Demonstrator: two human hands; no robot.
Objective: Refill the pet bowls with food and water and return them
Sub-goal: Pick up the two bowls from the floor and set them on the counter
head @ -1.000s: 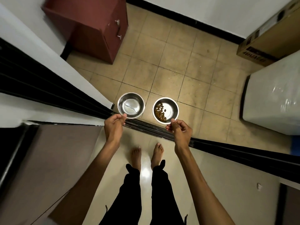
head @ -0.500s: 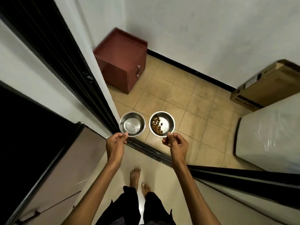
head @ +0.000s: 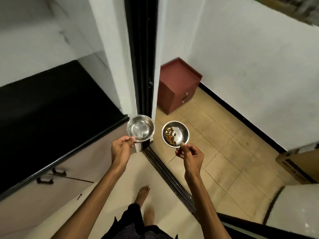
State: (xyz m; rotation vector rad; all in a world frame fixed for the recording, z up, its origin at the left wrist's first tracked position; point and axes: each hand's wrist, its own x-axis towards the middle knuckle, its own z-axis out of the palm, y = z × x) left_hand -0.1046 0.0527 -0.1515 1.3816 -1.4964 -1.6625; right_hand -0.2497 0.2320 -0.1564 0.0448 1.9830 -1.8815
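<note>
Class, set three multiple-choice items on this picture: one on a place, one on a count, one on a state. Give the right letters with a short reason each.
1. Where is the red cabinet?
A. On the tiled floor beside the white wall
B. In the person's arms
C. On top of the cardboard box

2. How many metal bowls are held?
A. One
B. Two
C. Four

3. What is in the bowl in the right hand?
A. Nothing
B. Brown pellets of food
C. Milk

Answers:
1 A, it stands on the tiles by the wall.
2 B, the left hand pinches the water bowl and the right hand the food bowl.
3 B, pellets lie in it.
</note>
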